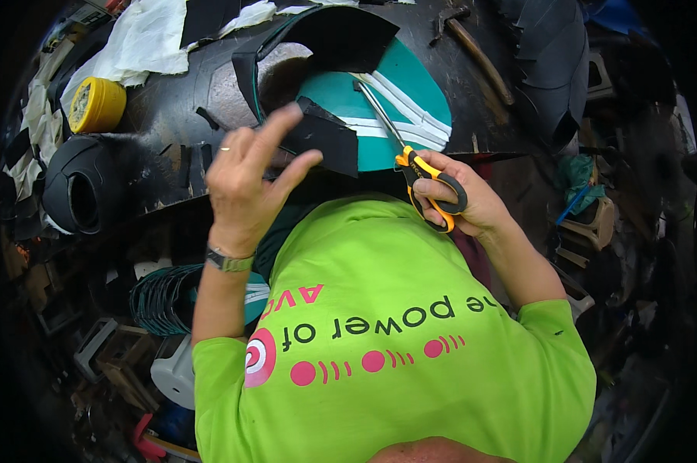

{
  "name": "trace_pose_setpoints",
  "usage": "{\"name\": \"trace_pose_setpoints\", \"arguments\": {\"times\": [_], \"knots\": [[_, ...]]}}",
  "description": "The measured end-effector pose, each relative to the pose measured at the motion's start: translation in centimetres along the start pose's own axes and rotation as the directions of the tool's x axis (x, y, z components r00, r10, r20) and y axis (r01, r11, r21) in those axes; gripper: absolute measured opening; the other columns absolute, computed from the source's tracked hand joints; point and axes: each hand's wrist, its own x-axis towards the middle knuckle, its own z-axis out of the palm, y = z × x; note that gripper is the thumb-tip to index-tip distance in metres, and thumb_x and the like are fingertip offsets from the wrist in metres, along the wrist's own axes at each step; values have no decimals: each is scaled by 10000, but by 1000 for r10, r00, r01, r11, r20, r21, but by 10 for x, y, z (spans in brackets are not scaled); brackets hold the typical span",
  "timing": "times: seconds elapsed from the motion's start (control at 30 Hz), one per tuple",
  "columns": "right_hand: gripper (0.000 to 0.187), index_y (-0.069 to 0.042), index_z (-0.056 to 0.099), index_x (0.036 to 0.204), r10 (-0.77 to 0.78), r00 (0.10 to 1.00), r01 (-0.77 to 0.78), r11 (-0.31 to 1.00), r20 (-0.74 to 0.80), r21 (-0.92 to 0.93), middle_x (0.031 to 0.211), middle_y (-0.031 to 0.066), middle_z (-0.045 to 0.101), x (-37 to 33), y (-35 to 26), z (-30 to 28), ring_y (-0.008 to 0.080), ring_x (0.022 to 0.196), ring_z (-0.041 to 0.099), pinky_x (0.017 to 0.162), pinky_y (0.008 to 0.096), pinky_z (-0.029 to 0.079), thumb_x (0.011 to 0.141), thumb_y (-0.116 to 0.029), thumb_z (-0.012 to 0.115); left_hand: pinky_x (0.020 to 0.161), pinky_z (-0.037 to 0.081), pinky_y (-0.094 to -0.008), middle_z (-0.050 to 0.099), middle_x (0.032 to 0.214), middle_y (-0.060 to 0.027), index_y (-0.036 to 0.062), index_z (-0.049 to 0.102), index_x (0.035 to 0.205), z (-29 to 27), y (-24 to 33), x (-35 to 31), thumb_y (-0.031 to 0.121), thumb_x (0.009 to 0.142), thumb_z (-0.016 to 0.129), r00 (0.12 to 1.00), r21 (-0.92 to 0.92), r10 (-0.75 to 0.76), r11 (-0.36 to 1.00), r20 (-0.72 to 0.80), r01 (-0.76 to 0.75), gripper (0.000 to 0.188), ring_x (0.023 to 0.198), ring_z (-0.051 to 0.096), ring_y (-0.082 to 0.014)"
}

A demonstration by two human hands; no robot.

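Observation:
My right hand grips orange-and-black scissors, whose blades point up-left over a teal piece with white stripes. My left hand is raised with fingers spread and pinches the edge of a black flap of that material. A large black sheet curls over the teal piece at the back. A watch sits on my left wrist. Both hands work above a dark workbench.
A yellow round tin and white cloth lie at the bench's left back. A black moulded part sits at the left edge. A wooden-handled tool lies back right. A stack of teal-black pieces rests below left.

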Motion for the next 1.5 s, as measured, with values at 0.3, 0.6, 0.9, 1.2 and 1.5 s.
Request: {"name": "trace_pose_setpoints", "arguments": {"times": [0.3,0.6,0.9,1.2,1.5], "knots": [[464,4,573,1282,-123,992,123,988,10,-90,683,3,575,0,2,-7,68,494,546,480,198,414,916,-180,791,864,541,-372,652,992,-49,73,710,1115,-13,5,48,134,807,722,709,199,362,794,605,-575,314,869,682,-204],[522,2,560,1342,-146,983,120,970,-114,-213,754,12,596,-4,2,-25,63,496,541,480,197,420,896,-137,795,803,549,-481,625,1091,-199,7,543,1324,34,23,76,117,940,674,827,-90,232,972,512,-217,420,956,676,-401],[684,-15,597,1371,-296,951,206,818,-86,-537,709,-48,520,1,1,-32,23,592,460,541,200,338,803,-247,900,897,542,-423,636,1158,-121,40,739,1047,53,6,85,53,880,705,842,-58,242,968,482,-245,172,1060,658,-341],[672,-50,626,1341,-250,963,97,673,-103,-733,697,-56,457,-4,-4,-34,46,623,389,588,244,307,770,-258,911,771,509,-466,672,965,-158,31,649,939,53,-5,92,120,929,635,838,-231,283,954,467,-193,90,914,658,-375],[648,-48,624,1328,-265,957,80,629,-117,-773,720,-56,422,-4,-5,-30,61,655,376,604,253,304,773,-219,911,824,540,-470,702,905,-180,29,706,983,50,-9,93,95,920,630,906,-170,322,944,274,-284,119,899,691,-375]]}}
